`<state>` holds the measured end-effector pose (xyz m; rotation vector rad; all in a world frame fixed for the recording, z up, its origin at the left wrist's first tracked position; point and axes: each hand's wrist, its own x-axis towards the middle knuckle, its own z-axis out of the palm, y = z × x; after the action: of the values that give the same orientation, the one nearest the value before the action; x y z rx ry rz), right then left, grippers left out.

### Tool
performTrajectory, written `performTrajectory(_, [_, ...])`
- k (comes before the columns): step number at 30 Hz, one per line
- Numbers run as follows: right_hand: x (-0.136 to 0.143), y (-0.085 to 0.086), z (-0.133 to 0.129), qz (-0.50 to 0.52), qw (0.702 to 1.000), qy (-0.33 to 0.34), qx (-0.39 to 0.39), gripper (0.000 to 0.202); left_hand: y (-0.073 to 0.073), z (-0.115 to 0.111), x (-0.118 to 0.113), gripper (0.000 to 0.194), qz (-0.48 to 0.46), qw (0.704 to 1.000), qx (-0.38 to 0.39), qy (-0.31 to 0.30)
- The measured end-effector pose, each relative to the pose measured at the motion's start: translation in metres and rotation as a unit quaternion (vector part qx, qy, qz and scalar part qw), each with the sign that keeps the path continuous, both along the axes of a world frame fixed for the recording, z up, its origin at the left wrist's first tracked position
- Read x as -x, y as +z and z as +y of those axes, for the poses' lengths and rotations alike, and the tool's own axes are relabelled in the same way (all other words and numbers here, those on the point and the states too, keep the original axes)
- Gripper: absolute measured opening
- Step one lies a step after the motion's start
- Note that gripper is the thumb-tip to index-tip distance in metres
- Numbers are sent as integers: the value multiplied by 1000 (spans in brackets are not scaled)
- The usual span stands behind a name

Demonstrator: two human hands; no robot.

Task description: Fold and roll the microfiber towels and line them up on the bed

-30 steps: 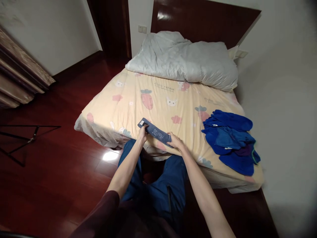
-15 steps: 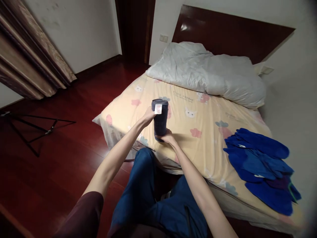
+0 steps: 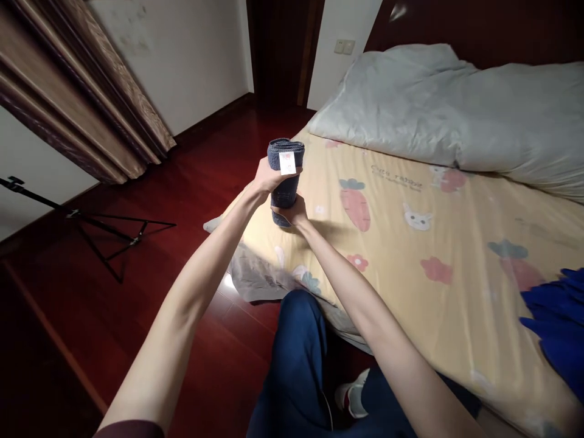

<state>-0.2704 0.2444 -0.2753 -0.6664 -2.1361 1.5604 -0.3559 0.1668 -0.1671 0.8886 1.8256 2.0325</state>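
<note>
One white label (image 3: 287,163) with red print shows near the top of the dark blue folded cloth (image 3: 283,196), but we find its writing too small to read; on the yellow bedsheet (image 3: 392,310) we can read "Cute rabbit", with a finer line below that we cannot make out. We hold the cloth upright between both hands, its layered folds facing up, near the bed's left edge; whether its lower end touches the sheet, we cannot tell. Our left grip (image 3: 268,176) is clamped round the upper part, thumb at the label's lower edge, and our right grip (image 3: 295,210) is closed on the lower part, hiding some of it. Around us, a pale duvet (image 3: 433,118) lies bunched by the headboard (image 3: 506,30), a bright blue cloth heap (image 3: 559,322) is cut off at the right, and a black tripod (image 3: 135,241) stands on the red-brown floor (image 3: 196,225) to the left, near a gathered curtain (image 3: 86,91). Our knee (image 3: 298,322) is against or just beside the bed.
</note>
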Motion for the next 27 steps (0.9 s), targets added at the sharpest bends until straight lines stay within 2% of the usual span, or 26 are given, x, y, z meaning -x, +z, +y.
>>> performTrajectory(5, [34,-16,-1,-14,999,5,29,47,-20,6,29,48,0,1000,17,17])
performTrajectory(11, [45,-47,6,-30,998,-26,48,41,-46,16,35,42,-10,999,38,37])
performTrajectory(15, [49,-58,7,-44,996,-39,72,39,-51,18,34,39,-13,998,55,28])
performTrajectory(19, [49,-61,7,-54,995,-41,79,40,-51,17,31,43,-15,998,53,26])
performTrajectory(22, [48,-64,8,-59,995,-32,73,43,-57,18,32,44,-14,998,55,20])
performTrajectory(25, [47,-68,10,-50,997,-24,61,55,-67,22,39,56,11,998,64,10])
performTrajectory(27, [46,-72,13,-33,999,-12,2,75,-72,24,48,80,56,995,75,21])
